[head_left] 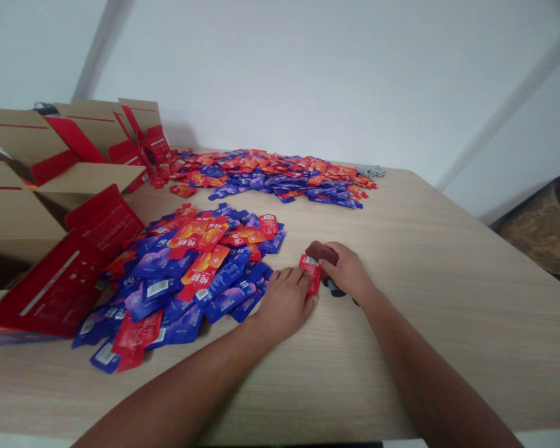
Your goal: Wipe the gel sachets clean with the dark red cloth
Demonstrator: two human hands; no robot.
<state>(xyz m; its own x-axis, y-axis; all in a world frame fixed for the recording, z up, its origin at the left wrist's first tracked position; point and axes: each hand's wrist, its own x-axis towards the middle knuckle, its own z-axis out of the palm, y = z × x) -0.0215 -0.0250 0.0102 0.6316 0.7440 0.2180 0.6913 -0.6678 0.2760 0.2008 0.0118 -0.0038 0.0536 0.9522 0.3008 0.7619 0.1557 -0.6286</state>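
Observation:
My left hand (284,302) rests on the table with its fingers over the edge of a small red packet (312,274), which lies flat with a white label at its top. My right hand (348,270) is closed around a dark reddish-brown block (321,252) just above the packet's upper right. Beneath that hand a dark cylindrical piece (335,290) shows; I cannot tell whether it is joined to the block. To the left of my left hand lies a loose heap of blue and red-orange packets (191,267) with printed labels and barcodes.
A long pile of similar packets (280,177) runs along the back of the wooden table (429,336), against the wall. Open cardboard boxes with red flaps (70,274) crowd the left side. A grey crumpled item (372,171) sits at the back pile's right end.

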